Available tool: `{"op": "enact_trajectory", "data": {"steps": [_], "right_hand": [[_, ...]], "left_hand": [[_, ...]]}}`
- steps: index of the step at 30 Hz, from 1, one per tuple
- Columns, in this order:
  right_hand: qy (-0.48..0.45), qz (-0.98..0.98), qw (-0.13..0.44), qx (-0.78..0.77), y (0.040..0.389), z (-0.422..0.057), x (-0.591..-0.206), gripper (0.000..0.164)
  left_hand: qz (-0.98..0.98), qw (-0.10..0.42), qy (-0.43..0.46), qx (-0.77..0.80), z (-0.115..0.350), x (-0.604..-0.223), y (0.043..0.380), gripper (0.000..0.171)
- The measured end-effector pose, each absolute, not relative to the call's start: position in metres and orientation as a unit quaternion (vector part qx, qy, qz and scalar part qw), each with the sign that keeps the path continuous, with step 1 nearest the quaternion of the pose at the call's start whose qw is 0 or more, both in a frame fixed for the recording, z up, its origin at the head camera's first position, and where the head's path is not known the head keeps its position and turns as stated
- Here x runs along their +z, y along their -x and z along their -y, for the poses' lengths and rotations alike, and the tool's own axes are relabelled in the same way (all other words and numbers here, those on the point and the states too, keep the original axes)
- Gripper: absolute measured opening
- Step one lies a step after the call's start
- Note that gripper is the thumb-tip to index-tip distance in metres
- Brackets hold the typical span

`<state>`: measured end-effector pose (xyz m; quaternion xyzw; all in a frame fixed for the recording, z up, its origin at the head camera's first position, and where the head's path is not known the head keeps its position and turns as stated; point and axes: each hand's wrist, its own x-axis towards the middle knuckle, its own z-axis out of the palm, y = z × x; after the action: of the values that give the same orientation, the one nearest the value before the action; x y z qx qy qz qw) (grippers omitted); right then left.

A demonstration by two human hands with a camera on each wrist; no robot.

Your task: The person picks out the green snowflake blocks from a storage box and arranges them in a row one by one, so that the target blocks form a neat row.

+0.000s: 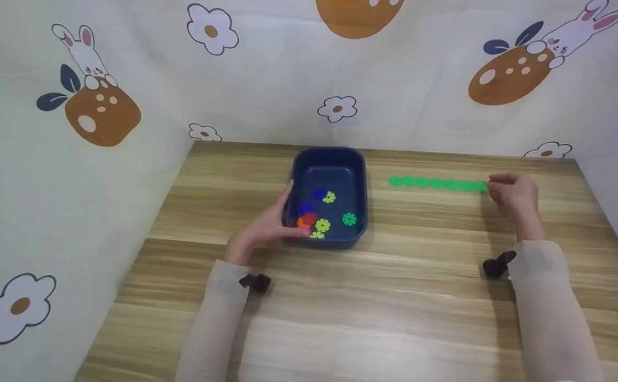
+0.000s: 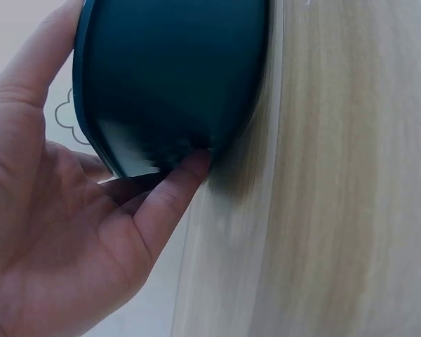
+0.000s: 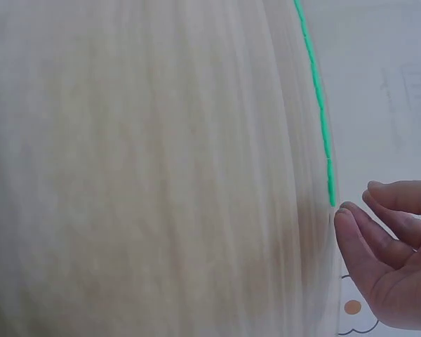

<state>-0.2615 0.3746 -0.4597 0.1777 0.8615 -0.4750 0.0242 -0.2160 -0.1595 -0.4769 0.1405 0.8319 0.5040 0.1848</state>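
Note:
My left hand [image 1: 267, 223] grips the left wall and near-left corner of a dark blue rectangular box [image 1: 332, 180], its thumb over the rim. In the left wrist view the fingers curl against the outside of the box [image 2: 175, 77]. Inside lie several toothed plastic discs: yellow-green discs [image 1: 323, 225], a green disc [image 1: 349, 219], plus red, orange, pink and blue ones. Right of the box a row of joined green discs [image 1: 436, 183] lies on the table. At its right end is my right hand [image 1: 516, 197], its loosely bent fingertips close beside the last disc, holding nothing.
The wood-grain table [image 1: 372, 297] ends at a pale cloth backdrop [image 1: 404, 69] printed with rabbits, flowers and brown fruit. The cloth also rises along the left and right sides. A black wrist camera [image 1: 255, 283] sits at my left cuff, and another at my right.

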Motion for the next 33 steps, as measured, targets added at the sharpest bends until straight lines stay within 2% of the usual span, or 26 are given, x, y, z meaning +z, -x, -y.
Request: {"op": "enact_trajectory", "data": {"steps": [18, 33], "right_hand": [[-0.134, -0.863, -0.008, -0.487, 0.262, -0.349, -0.447, 0.045], [-0.084, -0.841, -0.025, -0.534, 0.266, -0.319, -0.444, 0.042]], "left_hand": [[-0.833, 0.195, -0.121, 0.504, 0.165, -0.477, 0.214, 0.127], [-0.831, 0.187, -0.149, 0.503, 0.160, -0.475, 0.218, 0.129]]}}
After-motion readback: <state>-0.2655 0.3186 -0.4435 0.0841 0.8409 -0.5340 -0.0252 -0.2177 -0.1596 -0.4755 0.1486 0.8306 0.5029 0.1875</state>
